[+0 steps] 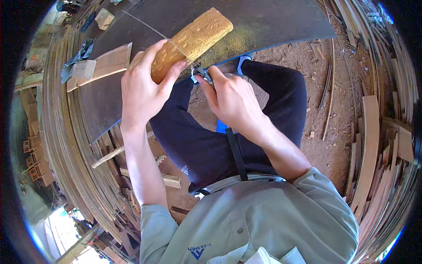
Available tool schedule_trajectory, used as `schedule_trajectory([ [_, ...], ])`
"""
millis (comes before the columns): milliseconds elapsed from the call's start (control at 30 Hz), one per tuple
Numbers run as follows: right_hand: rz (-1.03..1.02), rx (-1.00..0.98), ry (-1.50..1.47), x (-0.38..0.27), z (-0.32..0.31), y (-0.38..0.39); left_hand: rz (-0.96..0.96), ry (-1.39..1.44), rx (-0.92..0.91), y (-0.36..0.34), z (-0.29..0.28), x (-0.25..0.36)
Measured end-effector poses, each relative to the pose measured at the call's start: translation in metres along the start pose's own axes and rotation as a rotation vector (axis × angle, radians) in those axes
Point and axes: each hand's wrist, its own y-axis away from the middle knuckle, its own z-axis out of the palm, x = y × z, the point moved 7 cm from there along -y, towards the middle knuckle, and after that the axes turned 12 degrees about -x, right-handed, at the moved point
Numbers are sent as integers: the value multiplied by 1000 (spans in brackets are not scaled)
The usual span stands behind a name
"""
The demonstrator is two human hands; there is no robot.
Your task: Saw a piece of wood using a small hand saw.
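My left hand [146, 83] grips the near-left end of a yellowish wooden block [205, 34], fingers on its far side and thumb on its near edge. Rows of small carved notches mark the block's top. It lies tilted on the dark tabletop [281, 20], near the front edge. My right hand [231, 90] is closed round the dark metal end of a thin-bladed tool [198, 70], beside the block's near edge. From it a thin, straight, wire-like blade [151, 29] runs across the block towards the far left. The tool's grip is mostly hidden in my fingers.
Yellow sawdust [241, 39] lies right of the block. On the table's left are a flat board [112, 61], a pale block [83, 69], a blue-grey cloth [78, 56] and a wooden cube [104, 19]. Long planks [66, 127] are stacked at left, more boards [367, 145] at right.
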Motion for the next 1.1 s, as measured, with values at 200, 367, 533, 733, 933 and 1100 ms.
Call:
schedule_trajectory([
  [200,15,-15,39,-1,-1,-3,11,-3,28,3,-1,4],
  [367,12,-28,46,-4,-3,-9,91,-10,141,4,-1,2],
  [533,41,-46,50,-2,-1,-10,115,-38,156,3,1,0],
  [733,76,-37,-2,0,0,-6,110,21,159,2,2,-2],
  [933,195,-128,-49,40,17,78,55,-97,96,2,3,5],
  [1100,191,-131,-31,64,-4,141,71,-139,135,8,-2,4],
])
